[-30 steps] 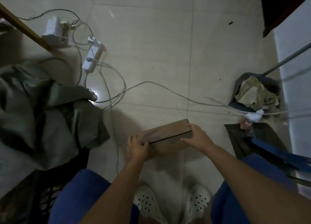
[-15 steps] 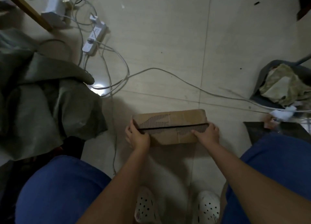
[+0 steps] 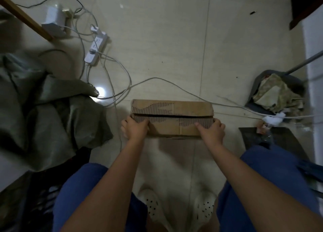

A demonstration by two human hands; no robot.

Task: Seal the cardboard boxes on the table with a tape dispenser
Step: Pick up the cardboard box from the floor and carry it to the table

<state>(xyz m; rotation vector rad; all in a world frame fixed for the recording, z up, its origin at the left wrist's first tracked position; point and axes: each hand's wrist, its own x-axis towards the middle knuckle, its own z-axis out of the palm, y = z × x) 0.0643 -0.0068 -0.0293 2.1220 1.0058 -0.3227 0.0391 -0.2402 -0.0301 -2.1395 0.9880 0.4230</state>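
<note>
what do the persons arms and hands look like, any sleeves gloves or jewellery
Both forearms are bare right up to the bottom edge of the picture, with no sleeve in view. The left hand and the right hand wear no gloves, and no ring, watch or bracelet shows on either. Lower down the person wears blue trousers and white perforated clogs.

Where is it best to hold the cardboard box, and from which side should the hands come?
Probably at its two short ends, one hand from each side, as the left hand and right hand do now. The cardboard box is long and low, and this leaves the open seam on top free for tape.
</note>
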